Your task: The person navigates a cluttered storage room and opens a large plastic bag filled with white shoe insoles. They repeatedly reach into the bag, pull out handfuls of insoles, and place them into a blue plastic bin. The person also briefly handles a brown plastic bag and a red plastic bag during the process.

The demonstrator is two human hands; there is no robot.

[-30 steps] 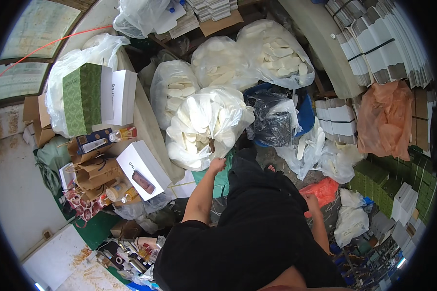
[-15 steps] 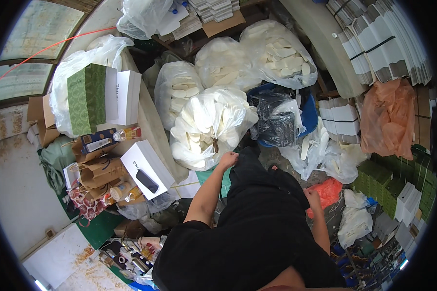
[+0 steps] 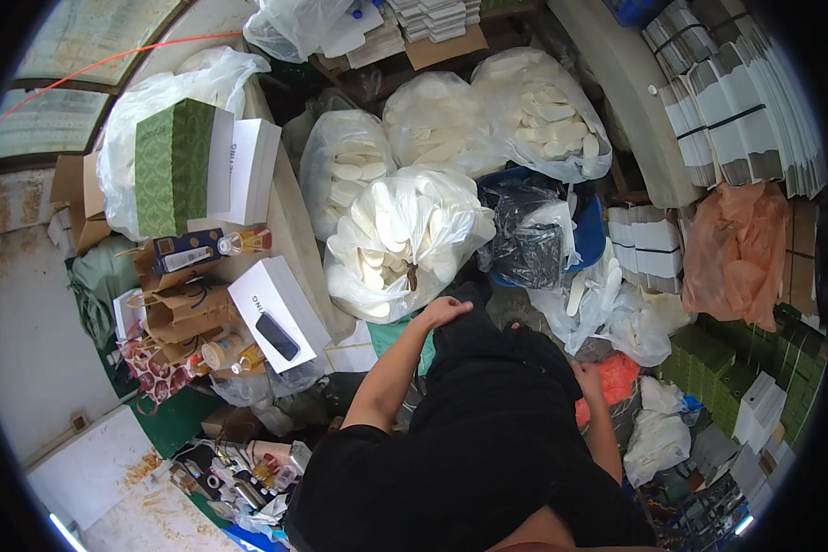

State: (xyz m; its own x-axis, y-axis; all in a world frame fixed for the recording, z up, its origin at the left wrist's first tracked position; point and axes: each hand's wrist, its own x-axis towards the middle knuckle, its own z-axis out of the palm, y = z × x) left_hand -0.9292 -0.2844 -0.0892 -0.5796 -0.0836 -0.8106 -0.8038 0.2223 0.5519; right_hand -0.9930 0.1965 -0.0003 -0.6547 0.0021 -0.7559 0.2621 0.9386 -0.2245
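Observation:
My left hand (image 3: pixel 445 311) is at the knee of my black trousers (image 3: pixel 488 354), its fingers pinched on the cloth. On the other side of the trousers, my right hand (image 3: pixel 587 375) is curled against their edge, beside a red plastic bag (image 3: pixel 615 379). Just beyond my left hand stands a tied clear bag of pale insoles (image 3: pixel 405 235), its knot facing me. To the right of that bag is a blue tub (image 3: pixel 591 230) with black plastic (image 3: pixel 523 221) bunched in it.
More bags of insoles (image 3: pixel 550 115) line the back. On the left surface, a phone (image 3: pixel 277 337) lies on a white box (image 3: pixel 265 296), near a green patterned box (image 3: pixel 175 170) and paper bags. Strapped white card stacks (image 3: pixel 722 120), an orange bag (image 3: pixel 734 244) and green boxes (image 3: pixel 706 368) fill the right.
My left hand has shifted right, from beside the trouser leg onto its cloth. My right hand has come slightly nearer the trousers. The whole view has shifted a little.

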